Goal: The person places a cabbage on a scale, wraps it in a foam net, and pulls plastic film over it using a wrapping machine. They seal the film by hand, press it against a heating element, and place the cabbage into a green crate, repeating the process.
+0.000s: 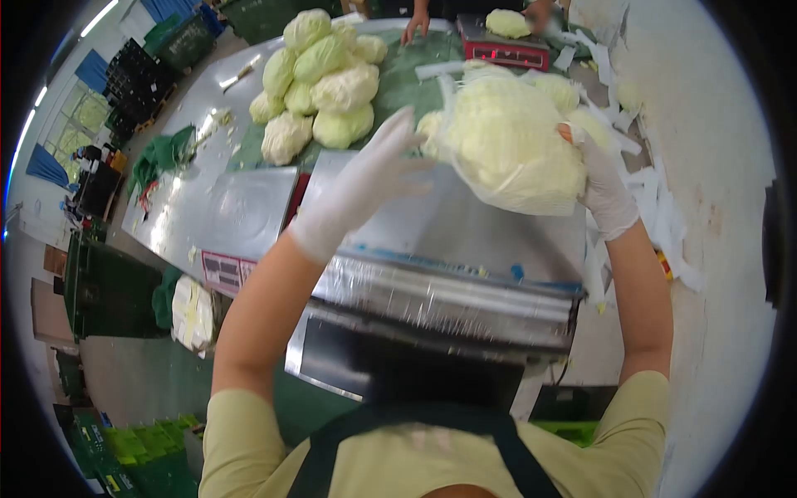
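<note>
A pale green cabbage (515, 137) in a thin, see-through wrap is held up above the metal worktop, tilted, at the centre right. My right hand (604, 184), in a white glove, grips its right side; some of the fingers are hidden behind it. To the left of the cabbage, my left hand (365, 178), also gloved, is raised with its fingers spread and holds nothing. Below both hands is a wrapping machine (448, 241) with a flat metal top. A roll of clear film (432, 307) lies along its near edge.
Several unwrapped cabbages (320, 83) are piled at the back left. A red scale (502, 51) bears a cabbage at the back, near another person's hands. White strips (656, 216) lie along the right wall. A dark green bin (108, 286) stands at left.
</note>
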The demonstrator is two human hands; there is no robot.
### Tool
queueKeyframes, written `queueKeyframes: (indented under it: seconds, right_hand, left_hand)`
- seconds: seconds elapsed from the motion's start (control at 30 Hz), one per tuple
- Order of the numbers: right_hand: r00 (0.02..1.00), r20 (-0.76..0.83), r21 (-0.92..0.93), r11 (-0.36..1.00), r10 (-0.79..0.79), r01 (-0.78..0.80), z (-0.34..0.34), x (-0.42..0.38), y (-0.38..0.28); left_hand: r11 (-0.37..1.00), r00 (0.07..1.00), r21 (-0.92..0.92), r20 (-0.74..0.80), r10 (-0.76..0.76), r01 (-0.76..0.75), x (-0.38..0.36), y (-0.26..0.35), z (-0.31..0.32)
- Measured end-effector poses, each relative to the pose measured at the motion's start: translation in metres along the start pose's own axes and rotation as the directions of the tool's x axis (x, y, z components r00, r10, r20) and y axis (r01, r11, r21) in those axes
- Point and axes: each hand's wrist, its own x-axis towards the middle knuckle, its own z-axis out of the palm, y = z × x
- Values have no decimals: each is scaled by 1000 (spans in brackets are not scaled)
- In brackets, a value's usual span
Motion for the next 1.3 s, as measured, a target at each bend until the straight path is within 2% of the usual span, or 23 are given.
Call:
queueKeyframes:
  seconds: [0.07, 0.1, 0.13, 0.23, 0.37, 0.47, 0.57, 0.67, 0.77, 0.8, 0.87, 0.9, 0.97, 1.03, 1.07, 1.1, 1.17, 1.2, 1.23, 1.27, 1.3]
  right_hand:
    - [994, 108, -78, 997, 25, -16, 42, -12, 19]
    - [995, 92, -123, 992, 30, -19, 58, -16, 25]
    - [997, 74, -164, 986, 36, -23, 72, -23, 35]
    - [996, 40, -244, 967, 81, -69, 86, -33, 54]
    - [995, -24, -306, 947, 97, -99, 78, -26, 72]
    - [994, 23, -470, 879, 107, -84, 86, -28, 64]
    - [994, 42, -697, 715, 106, -47, 93, -30, 52]
    - [993, 119, -788, 611, 18, 83, 92, -35, 51]
    - [984, 140, -758, 627, -114, 180, 78, -31, 61]
    - [994, 84, -775, 622, -66, 107, 79, -34, 58]
    - [999, -36, -794, 606, 32, -48, 83, -42, 51]
    - [997, -44, -794, 603, 58, -71, 79, -44, 52]
    - [992, -55, -798, 592, 113, -111, 71, -43, 54]
    - [988, 16, -758, 646, 156, -90, 68, -37, 58]
    - [983, 54, -737, 671, 175, -79, 67, -35, 59]
    - [979, 96, -670, 739, 178, -68, 68, -37, 59]
    - [969, 183, -524, 851, 166, -47, 72, -48, 55]
    - [966, 201, -349, 933, 163, -84, 77, -56, 50]
    - [966, 228, -354, 935, 119, -32, 76, -58, 49]
    - [965, 251, -358, 933, 78, 18, 71, -61, 49]
    - [962, 270, -362, 930, 41, 62, 67, -63, 50]
  left_hand:
    - [982, 992, -151, 67, -104, 113, -9, -2, 18]
    - [963, 984, -217, 112, -138, 159, -13, 0, 24]
    - [987, 994, 131, 65, 85, -93, -20, -17, 15]
    - [962, 999, 268, 11, 46, -48, -54, -24, -3]
    - [880, 989, 474, -117, 87, -22, -68, -38, -21]
    - [736, 963, 667, -106, 248, -117, -64, -49, -37]
    - [768, 964, 638, -164, 208, -57, -66, -36, -41]
    - [845, 960, 522, -164, 227, -111, -66, -35, -46]
    - [939, 971, 332, -175, 161, -96, -70, -34, -48]
    - [929, 962, 354, -195, 190, -111, -73, -34, -47]
    - [962, 938, 260, -308, 160, -79, -71, -33, -50]
    - [975, 921, 210, -363, 140, -65, -69, -32, -51]
    - [974, 974, 167, -190, -123, 156, -63, -31, -50]
    - [914, 927, 163, -9, -375, 371, -62, -28, -49]
    - [897, 935, 275, -20, -355, 346, -65, -29, -33]
    - [883, 973, 418, -17, -230, 216, -62, -40, -28]
    - [831, 996, 556, -81, 39, 13, -69, -56, -10]
    - [778, 974, 618, -83, 209, -114, -76, -63, -1]
    - [700, 925, 676, -70, 373, -231, -81, -69, 7]
    - [656, 904, 693, -16, 427, -297, -89, -62, 19]
    - [693, 907, 654, -22, 420, -304, -95, -56, 30]
